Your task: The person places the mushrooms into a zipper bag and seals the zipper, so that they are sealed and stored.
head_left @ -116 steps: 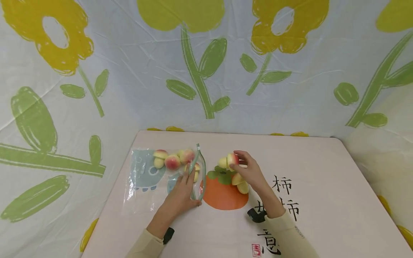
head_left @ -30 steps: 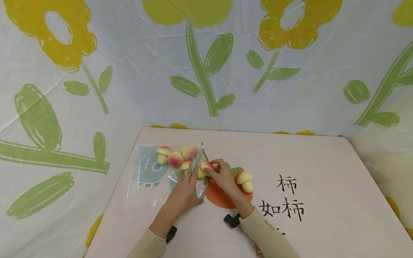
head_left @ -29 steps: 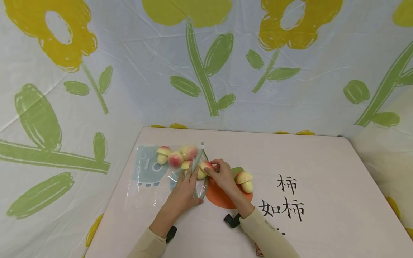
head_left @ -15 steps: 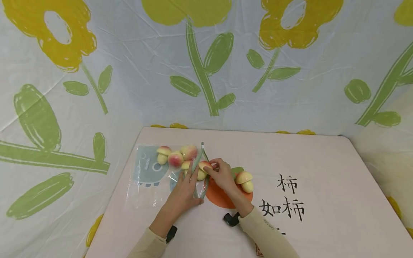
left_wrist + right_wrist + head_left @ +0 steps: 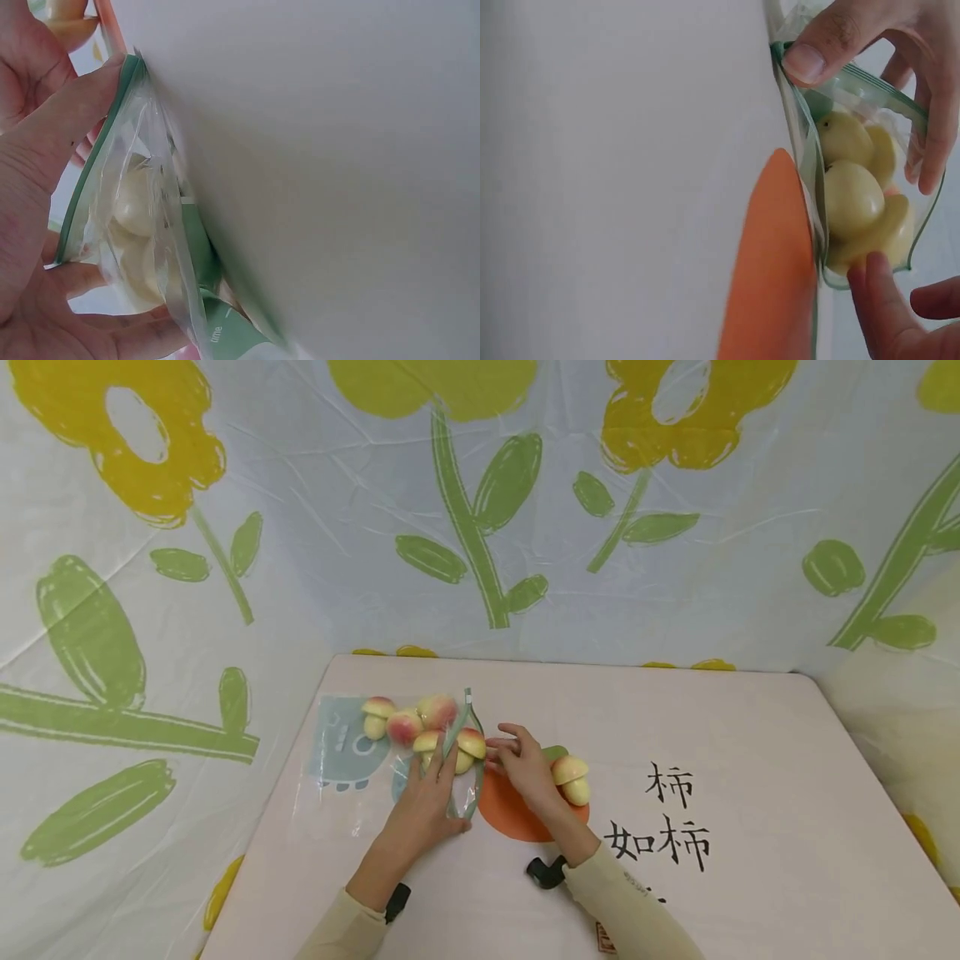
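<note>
A clear zip bag (image 5: 360,806) with green edging and a blue print lies flat on the table, several toy mushrooms (image 5: 405,727) inside it. My left hand (image 5: 424,806) holds its mouth apart, thumb at one corner and fingers over the upper rim, as the right wrist view shows. Just within the mouth sits a yellow mushroom with a reddish cap (image 5: 471,742). Beside it is my right hand (image 5: 529,774), fingers loosely extended and gripping nothing; one fingertip meets a mushroom (image 5: 889,236) at the bag's rim. Another mushroom (image 5: 574,781) lies outside, right of that hand.
The pale table mat (image 5: 780,810) bears a printed orange persimmon (image 5: 510,810) and black characters (image 5: 670,782). A white cloth with yellow flowers and green leaves (image 5: 341,543) hangs around the table's back and sides.
My right hand has carried a mushroom left from the mat into the bag's mouth and let go, its fingers now drawn slightly back. The left hand stays on the bag.
</note>
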The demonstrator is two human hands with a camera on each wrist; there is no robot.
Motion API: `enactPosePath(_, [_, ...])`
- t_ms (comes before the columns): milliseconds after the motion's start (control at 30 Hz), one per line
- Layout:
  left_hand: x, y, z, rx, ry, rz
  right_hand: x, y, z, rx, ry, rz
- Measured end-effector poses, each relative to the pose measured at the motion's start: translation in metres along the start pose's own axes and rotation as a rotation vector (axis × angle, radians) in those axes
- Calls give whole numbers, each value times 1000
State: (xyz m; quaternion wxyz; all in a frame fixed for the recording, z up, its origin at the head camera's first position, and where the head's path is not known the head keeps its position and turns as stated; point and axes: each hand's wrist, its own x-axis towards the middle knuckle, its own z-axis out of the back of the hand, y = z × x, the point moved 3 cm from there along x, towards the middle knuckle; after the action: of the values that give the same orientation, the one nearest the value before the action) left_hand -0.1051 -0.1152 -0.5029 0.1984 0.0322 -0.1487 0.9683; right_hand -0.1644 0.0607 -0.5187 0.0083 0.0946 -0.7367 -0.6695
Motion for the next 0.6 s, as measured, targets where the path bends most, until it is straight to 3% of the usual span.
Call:
enactPosePath(333, [1,-2,2,12,-6,-10,-4,4,-4,41,45,16])
enactPosePath(600, [1,-3,0,94,-38,-75,-3,1,-8,130,99,-2])
